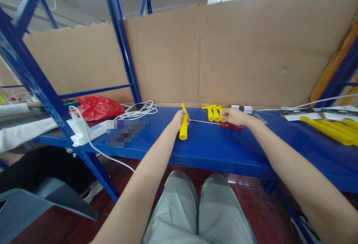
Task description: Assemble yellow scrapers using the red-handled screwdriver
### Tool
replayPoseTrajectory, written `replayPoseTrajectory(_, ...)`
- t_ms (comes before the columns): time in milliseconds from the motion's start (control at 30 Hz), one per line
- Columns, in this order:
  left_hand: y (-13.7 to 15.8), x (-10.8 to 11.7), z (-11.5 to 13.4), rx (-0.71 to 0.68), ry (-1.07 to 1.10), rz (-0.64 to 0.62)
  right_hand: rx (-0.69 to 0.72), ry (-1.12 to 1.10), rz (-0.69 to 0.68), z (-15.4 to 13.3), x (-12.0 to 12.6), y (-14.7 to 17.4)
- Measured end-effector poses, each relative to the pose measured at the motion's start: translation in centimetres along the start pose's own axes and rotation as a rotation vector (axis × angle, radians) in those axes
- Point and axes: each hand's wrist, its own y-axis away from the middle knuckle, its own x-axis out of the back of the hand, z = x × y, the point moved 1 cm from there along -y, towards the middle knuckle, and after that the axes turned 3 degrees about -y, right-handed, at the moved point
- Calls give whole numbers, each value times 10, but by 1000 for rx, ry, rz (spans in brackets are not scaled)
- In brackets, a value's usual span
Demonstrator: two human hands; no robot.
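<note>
My left hand (179,120) is closed around a yellow plastic tube (183,129) with a thin flared top; its open round end faces me. Against the back of the blue shelf stand several similar yellow T-shaped pieces (210,114) in a row. At the right end of that row is my right hand (229,115), its fingers bent and pressed together beside the last piece. Whatever those fingers pinch, if anything, is hidden. A screwdriver (232,126) with a red handle lies just below the right hand, its metal shaft pointing left toward the held tube.
Long yellow tubes (328,130) lie at the right on the blue shelf (212,149). Cardboard (251,50) walls off the back. At the left are a white cable coil (142,110), a power strip (91,134), a red bag (99,107) and another person's sleeve (25,134).
</note>
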Motion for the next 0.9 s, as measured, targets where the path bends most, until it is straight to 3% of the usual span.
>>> replayPoseTrajectory(167,0,0,-2,17,-61,29,5,-26,-52,5,1,3)
replayPoseTrajectory(467,-2,0,-6,-51,-199,57,30,-18,-285,5,-4,7)
replayPoseTrajectory(900,-1,0,-5,-67,-273,46,-43,96,-222,2,0,13)
